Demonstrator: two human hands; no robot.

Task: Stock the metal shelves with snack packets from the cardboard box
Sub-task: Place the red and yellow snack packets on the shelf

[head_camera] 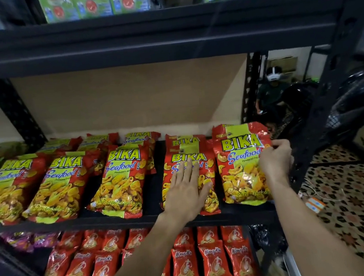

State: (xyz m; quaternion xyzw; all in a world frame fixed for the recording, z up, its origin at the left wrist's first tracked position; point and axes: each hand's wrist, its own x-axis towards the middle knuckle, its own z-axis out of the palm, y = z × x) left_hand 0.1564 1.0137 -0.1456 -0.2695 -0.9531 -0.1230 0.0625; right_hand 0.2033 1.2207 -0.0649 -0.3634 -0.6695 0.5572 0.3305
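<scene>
Two bare hands reach into the middle tier of a black metal shelf (118,221), where Bika Seafood snack packets lie face up in a row along the front edge. Left hand (185,189) lies flat with straight fingers, palm down, on the fourth packet (201,156) from the left, grasping nothing. Right hand (275,161) curls its fingers round the right edge of the end packet (241,165), which lies just beside the rack's right upright. Another Bika packet (185,142) lies behind the one under the left palm, partly covered by it, and three more front packets (118,181) fill the tier to the left, with others tucked behind them. Small red packets (213,261) crowd the tier below, with purple packets (29,241) at its far left, while green cartons (93,2) line the tier above. Beyond the rack's right end a seated person (273,95) in a white headset is visible, and patterned floor tiles (353,197) spread out at lower right
</scene>
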